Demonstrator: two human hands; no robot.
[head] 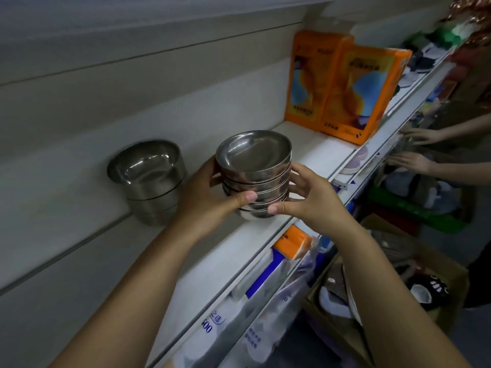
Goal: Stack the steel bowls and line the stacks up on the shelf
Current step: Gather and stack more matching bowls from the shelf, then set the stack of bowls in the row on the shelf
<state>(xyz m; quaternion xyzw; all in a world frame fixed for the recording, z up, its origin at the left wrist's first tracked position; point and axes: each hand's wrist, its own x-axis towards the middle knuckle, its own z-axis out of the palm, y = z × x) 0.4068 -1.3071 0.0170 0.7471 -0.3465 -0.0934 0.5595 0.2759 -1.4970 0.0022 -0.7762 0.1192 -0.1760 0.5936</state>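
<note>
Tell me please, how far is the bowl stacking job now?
Done: one stack of deeper steel bowls already stands at the back of the shelf. In hand: the left hand and right hand hold a second stack of shallower bowls at the shelf. Left: letting go of it in line with the first; no loose bowls show.

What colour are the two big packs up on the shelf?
Bright orange packs, seen in the head view.
</note>
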